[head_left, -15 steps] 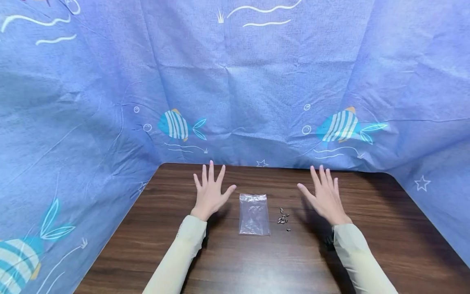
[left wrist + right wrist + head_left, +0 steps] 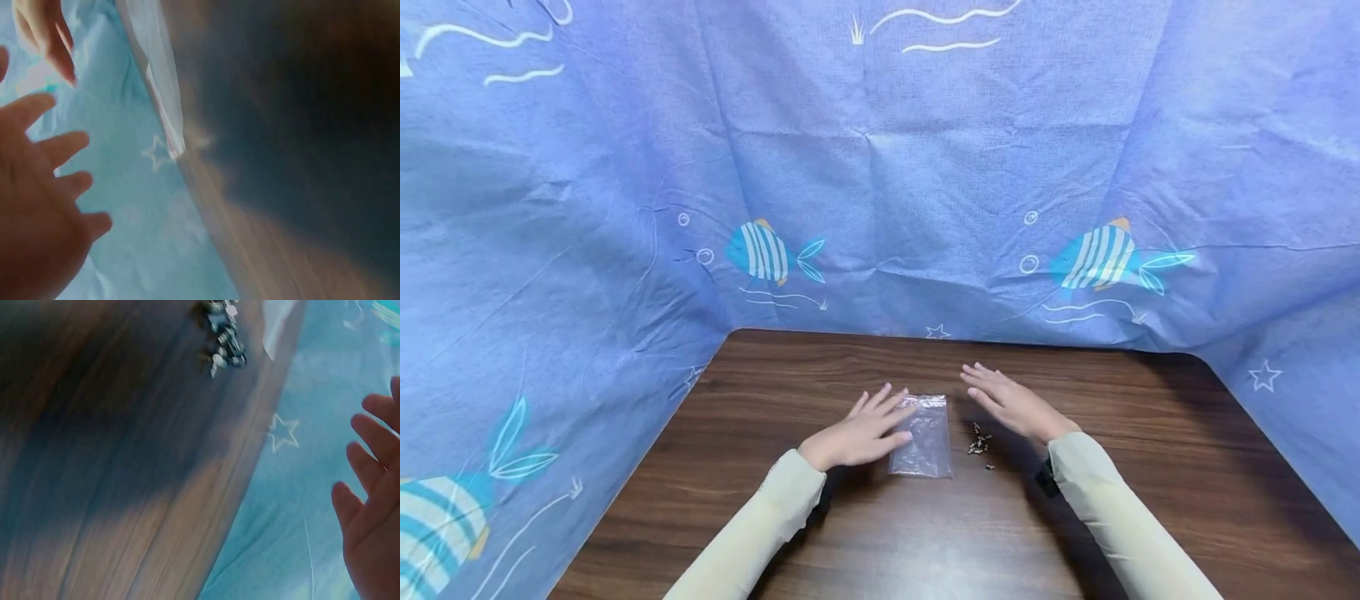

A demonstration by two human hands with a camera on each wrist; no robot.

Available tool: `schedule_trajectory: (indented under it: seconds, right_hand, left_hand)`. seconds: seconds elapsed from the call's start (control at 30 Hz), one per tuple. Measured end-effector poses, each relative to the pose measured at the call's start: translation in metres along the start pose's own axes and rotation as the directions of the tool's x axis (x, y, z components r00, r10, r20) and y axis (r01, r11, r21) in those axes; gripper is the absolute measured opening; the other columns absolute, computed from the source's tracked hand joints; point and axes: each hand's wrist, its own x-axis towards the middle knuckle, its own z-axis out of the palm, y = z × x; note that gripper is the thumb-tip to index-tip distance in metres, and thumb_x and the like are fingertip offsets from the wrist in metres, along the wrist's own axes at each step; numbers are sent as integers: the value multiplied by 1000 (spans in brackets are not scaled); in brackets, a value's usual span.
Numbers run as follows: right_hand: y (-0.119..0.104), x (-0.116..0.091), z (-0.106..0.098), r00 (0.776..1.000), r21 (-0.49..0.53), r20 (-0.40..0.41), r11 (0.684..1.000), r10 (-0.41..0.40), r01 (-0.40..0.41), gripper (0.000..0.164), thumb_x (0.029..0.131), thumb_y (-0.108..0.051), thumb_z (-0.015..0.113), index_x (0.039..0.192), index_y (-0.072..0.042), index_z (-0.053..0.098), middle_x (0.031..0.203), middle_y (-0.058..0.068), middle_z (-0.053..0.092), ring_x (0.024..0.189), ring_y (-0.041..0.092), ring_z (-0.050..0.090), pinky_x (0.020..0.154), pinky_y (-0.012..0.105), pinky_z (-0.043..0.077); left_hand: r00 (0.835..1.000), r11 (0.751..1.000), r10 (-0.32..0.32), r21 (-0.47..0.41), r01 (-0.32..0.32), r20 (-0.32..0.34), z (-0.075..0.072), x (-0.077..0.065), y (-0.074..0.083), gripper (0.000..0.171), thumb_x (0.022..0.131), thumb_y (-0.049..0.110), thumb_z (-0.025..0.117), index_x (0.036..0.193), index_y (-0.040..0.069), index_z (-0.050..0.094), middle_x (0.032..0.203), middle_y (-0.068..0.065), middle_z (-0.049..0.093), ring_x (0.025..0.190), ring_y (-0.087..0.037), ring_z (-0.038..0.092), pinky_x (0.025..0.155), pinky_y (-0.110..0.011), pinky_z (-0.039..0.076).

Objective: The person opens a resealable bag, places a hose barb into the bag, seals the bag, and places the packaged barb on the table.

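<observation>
Plastic bag (image 2: 931, 447) lies on the table (image 2: 865, 542), metal pieces (image 2: 978, 446) to its right; left hand (image 2: 859, 433) hovers over the bag's left edge, right hand (image 2: 1021, 408) right of it, fingers (image 2: 375, 439) extended, holding nothing

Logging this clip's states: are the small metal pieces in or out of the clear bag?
Out: the small metal pieces lie on the table beside the clear bag, with a visible gap between them.
</observation>
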Motion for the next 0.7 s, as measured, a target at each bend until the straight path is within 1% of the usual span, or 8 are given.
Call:
schedule_trajectory:
  seconds: [0.1, 0.2, 0.27, 0.4, 0.53, 0.7]
  right_hand:
    - [-4, 6, 6, 996, 3, 83, 1000, -17, 17, 45, 104, -26, 39, 142, -2, 45, 151, 14, 38, 142, 35, 28, 115, 53, 20]
    - [-9, 11, 10, 988, 7, 151, 1000, -27, 26, 44, 104, -24, 39, 141, 0, 45, 150, 16, 38, 142, 39, 28, 114, 56, 20]
    - [-12, 14, 14, 980, 9, 195, 1000, -27, 25, 45, 105, -24, 38, 141, 1, 44, 150, 18, 38, 142, 40, 26, 114, 57, 20]
    - [-17, 19, 24, 964, 16, 265, 1000, -23, 19, 46, 105, -25, 36, 142, 1, 43, 151, 19, 36, 142, 42, 25, 113, 59, 19]
    - [-20, 22, 32, 952, 26, 307, 1000, -8, 0, 46, 105, -26, 36, 143, 0, 42, 152, 18, 34, 143, 40, 24, 113, 58, 19]
    - [-22, 23, 37, 941, 7, 337, 1000, 27, -31, 44, 105, -24, 38, 142, -1, 45, 151, 16, 37, 143, 38, 26, 113, 57, 21]
  left_hand:
    - [995, 998, 42, 41, -46, 86, 7, -1, 9, 55, 103, 45, 32, 153, 23, 26, 160, -4, 20, 149, -32, 8, 116, -58, 7]
    - [987, 994, 71, 69, -81, 142, 14, 0, 16, 54, 104, 45, 31, 153, 25, 25, 160, -3, 21, 149, -30, 11, 116, -57, 11]
    - [982, 992, 77, 84, -93, 173, 19, 1, 19, 54, 103, 45, 31, 153, 26, 25, 160, -2, 21, 149, -28, 13, 116, -56, 13]
    - [974, 988, 61, 123, -89, 217, 27, 2, 24, 54, 102, 49, 32, 152, 29, 28, 159, 1, 25, 148, -23, 17, 117, -54, 15]
    - [968, 985, 40, 155, -80, 248, 30, 3, 27, 52, 101, 52, 32, 150, 33, 32, 157, 4, 28, 147, -19, 20, 117, -53, 17]
    - [967, 979, 45, 184, -93, 251, 31, 3, 29, 51, 101, 51, 34, 149, 33, 35, 156, 4, 31, 146, -18, 23, 116, -52, 19]
